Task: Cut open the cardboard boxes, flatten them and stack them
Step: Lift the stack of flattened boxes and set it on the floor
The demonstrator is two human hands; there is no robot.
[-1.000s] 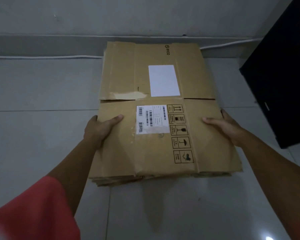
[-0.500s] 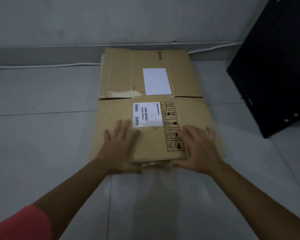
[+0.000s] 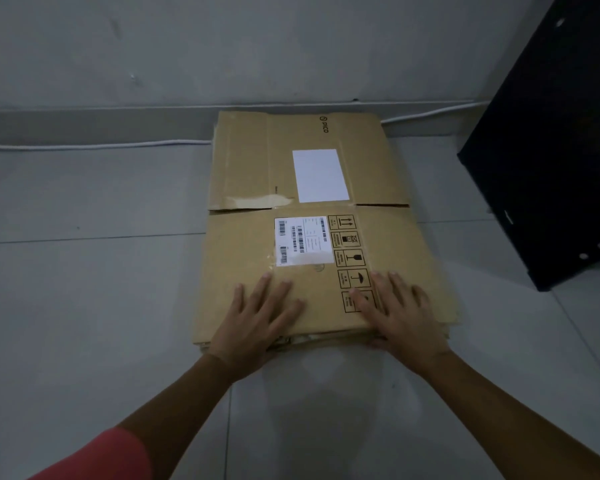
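Both hands, left hand [image 3: 257, 320] and right hand [image 3: 400, 318], press spread fingers flat on the top flattened box [image 3: 312, 271]; the stack [image 3: 326, 337] on the floor looks nearly finished.

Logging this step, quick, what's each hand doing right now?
Left hand: open, flat on the flattened cardboard box, holding nothing.
Right hand: open, flat on it too.

The black cabinet [image 3: 551, 140] runs off the right edge, and the shipping label [image 3: 303, 240] print is too small to read.
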